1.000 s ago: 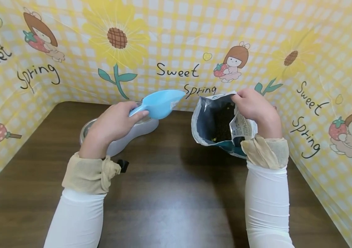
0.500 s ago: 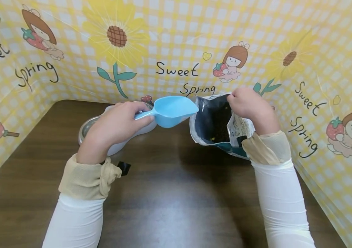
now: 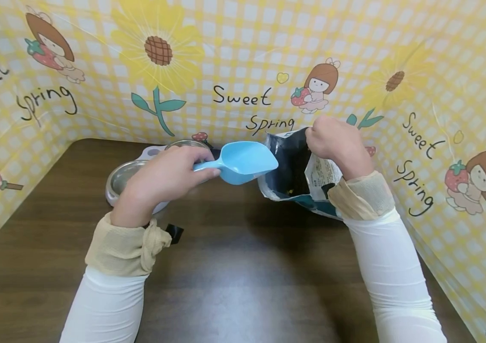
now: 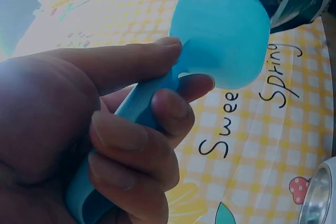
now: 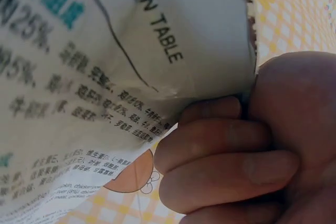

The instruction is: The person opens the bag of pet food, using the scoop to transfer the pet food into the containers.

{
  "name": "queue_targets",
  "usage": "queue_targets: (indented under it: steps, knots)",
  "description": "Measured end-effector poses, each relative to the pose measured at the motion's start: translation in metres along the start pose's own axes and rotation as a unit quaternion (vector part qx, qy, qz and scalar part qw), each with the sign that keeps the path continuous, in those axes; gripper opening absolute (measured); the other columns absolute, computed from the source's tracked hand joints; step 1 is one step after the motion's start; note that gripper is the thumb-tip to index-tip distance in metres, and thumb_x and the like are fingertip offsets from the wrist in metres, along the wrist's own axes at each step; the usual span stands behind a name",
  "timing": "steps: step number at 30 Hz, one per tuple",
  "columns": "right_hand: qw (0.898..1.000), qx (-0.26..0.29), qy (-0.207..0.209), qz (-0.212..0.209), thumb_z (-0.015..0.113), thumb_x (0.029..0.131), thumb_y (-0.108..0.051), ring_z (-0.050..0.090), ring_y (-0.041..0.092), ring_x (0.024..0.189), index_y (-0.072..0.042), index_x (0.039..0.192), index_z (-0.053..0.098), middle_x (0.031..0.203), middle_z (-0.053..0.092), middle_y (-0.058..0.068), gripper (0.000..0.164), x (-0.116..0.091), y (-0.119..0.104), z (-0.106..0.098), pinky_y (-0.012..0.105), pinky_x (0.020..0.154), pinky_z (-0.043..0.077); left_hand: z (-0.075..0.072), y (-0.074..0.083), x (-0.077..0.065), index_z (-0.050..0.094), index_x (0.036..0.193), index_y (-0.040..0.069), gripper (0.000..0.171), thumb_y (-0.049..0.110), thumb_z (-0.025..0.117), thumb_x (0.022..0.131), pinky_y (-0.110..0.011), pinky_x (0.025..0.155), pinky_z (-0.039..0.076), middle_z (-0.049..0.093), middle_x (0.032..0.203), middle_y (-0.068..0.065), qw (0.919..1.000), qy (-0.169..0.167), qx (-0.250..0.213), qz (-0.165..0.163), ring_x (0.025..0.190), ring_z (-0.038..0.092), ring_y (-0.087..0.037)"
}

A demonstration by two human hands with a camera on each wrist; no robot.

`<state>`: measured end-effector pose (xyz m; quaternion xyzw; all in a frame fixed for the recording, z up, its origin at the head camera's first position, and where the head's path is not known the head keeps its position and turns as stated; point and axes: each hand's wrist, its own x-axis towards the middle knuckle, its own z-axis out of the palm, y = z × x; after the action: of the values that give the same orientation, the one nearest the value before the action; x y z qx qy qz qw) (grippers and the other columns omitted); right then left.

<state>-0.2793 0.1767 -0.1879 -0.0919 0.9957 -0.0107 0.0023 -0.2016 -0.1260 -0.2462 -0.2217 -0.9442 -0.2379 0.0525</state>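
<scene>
My left hand (image 3: 165, 174) grips the handle of a light blue scoop (image 3: 247, 162), fingers wrapped round it in the left wrist view. The scoop's tip overlaps the open mouth of a bag of dry pet food (image 3: 322, 174). Dark kibble with a few yellow bits shows inside the bag. My right hand (image 3: 337, 145) pinches the bag's upper right edge between thumb and fingers, holding the mouth open. Printed text on the bag (image 5: 94, 77) fills much of the right wrist view. Beside the left hand stands a white double pet bowl (image 3: 150, 152), partly hidden by that hand.
The brown wooden table (image 3: 225, 267) lies under everything. A yellow checked cloth (image 3: 234, 52) with flowers and cartoon figures walls in the back and both sides, close behind the bag and the bowl. A steel bowl's rim (image 4: 307, 198) shows in the left wrist view.
The scoop has moved right and slightly down to the bag's mouth and turned so its hollow shows. The right hand and the bag's top edge have shifted slightly left.
</scene>
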Motion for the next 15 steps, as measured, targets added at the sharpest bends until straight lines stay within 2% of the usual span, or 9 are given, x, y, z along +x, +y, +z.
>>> queue_targets:
  steps: [2,9,15]
  knots:
    - [1.000,0.006,0.000,-0.011,0.028,0.100,-0.018,0.050,0.031,0.062,-0.006,0.068,0.050,0.067,0.043,0.010,0.041,0.002,-0.001,0.000,0.038,0.051,0.038,0.002,0.002,0.002,0.069,0.096,0.012,0.020,0.032,0.065,0.095,-0.033,0.063,0.042,0.065,0.080,-0.003,1.0000,-0.004,0.002,-0.001,0.066,0.053,-0.019]
    - [0.999,-0.001,-0.023,-0.032,0.027,0.101,-0.016,0.052,0.030,0.066,-0.004,0.074,0.053,0.072,0.045,0.012,0.039,0.008,-0.010,0.003,0.035,0.053,0.039,0.007,0.006,0.004,0.071,0.101,0.014,0.022,0.034,0.068,0.093,-0.032,0.062,0.044,0.069,0.080,0.000,0.9999,-0.008,0.006,-0.005,0.065,0.055,-0.018]
    - [0.998,0.005,-0.032,-0.046,0.029,0.101,-0.014,0.048,0.025,0.056,-0.005,0.072,0.053,0.066,0.043,0.009,0.038,0.012,-0.016,0.004,0.030,0.048,0.037,0.012,0.008,0.009,0.073,0.102,0.015,0.023,0.034,0.068,0.093,-0.033,0.063,0.045,0.070,0.084,0.000,0.9999,-0.008,0.010,0.005,0.069,0.056,-0.017]
